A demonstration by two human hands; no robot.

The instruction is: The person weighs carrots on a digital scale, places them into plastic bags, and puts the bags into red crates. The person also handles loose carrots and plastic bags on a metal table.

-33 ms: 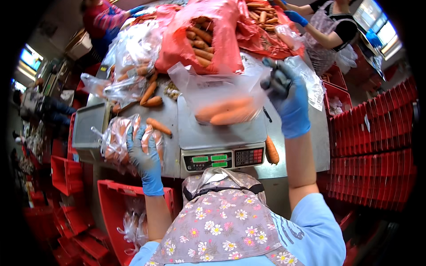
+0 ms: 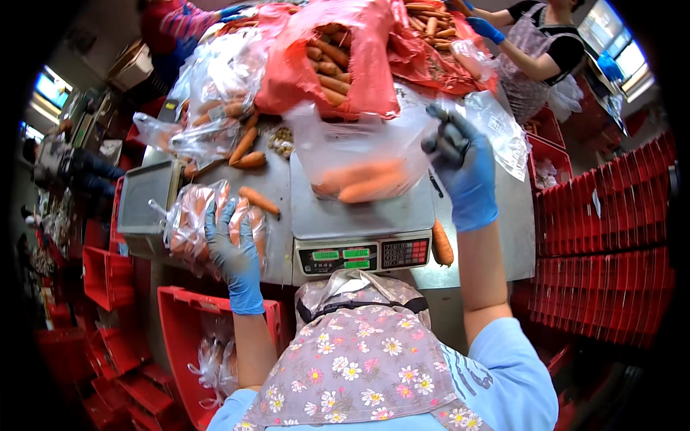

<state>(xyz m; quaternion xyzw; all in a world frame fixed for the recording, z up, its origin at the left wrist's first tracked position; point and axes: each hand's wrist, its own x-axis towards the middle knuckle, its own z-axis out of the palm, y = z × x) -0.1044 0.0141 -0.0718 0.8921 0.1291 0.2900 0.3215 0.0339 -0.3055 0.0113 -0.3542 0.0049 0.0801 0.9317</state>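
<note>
My right hand [image 2: 463, 169], in a blue glove with darkened fingers, is curled closed at the upper corner of a translucent plastic bag [image 2: 338, 144], which holds a few carrots [image 2: 370, 183] over the steel pan of a digital scale [image 2: 359, 226]. The bag is blurred; whether its bottom rests on the pan is unclear. My gloved left hand [image 2: 237, 255] lies with fingers spread on bagged carrots [image 2: 194, 223] left of the scale. Loose carrots [image 2: 259, 202] lie beside that pile, and another [image 2: 440, 244] right of the scale.
Red sacks of carrots [image 2: 287, 65] and plastic bags [image 2: 215, 65] cover the back. Two co-workers [image 2: 169, 36] [image 2: 532, 65] stand at the far corners; another person [image 2: 68, 161] is at left. A grey container [image 2: 147, 205] and red crates [image 2: 596, 280] flank the table.
My right hand has shifted slightly downward with the bag, whose top now sits a little further right. My left hand has barely moved.
</note>
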